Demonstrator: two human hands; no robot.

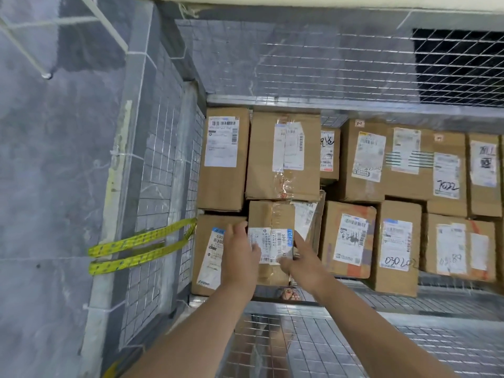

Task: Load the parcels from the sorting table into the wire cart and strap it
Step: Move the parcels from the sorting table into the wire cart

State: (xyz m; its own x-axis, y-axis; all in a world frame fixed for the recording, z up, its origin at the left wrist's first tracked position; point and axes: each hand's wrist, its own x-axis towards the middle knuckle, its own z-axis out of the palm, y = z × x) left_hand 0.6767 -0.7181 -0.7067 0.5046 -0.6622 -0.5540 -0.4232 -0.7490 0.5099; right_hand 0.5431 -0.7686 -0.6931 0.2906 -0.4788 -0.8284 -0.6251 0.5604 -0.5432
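Observation:
I look down into the wire cart [272,100], which holds several brown cardboard parcels with white labels. A small parcel [270,216] sits in the near left part, between a taller parcel [207,241] and another parcel [347,238]. My left hand [238,257] lies against its left side, fingers over the label. Along the right side rests my right hand [302,263], index finger stretched along the edge. Both hands hold this parcel between them. A yellow strap [141,246] hangs looped through the cart's left wall.
The cart's near wire wall [313,336] runs under my forearms. Grey stone floor [54,186] lies to the left. A white wire rack leg [46,75] stands at the top left. Behind the cart is a mesh panel with a dark opening [458,64].

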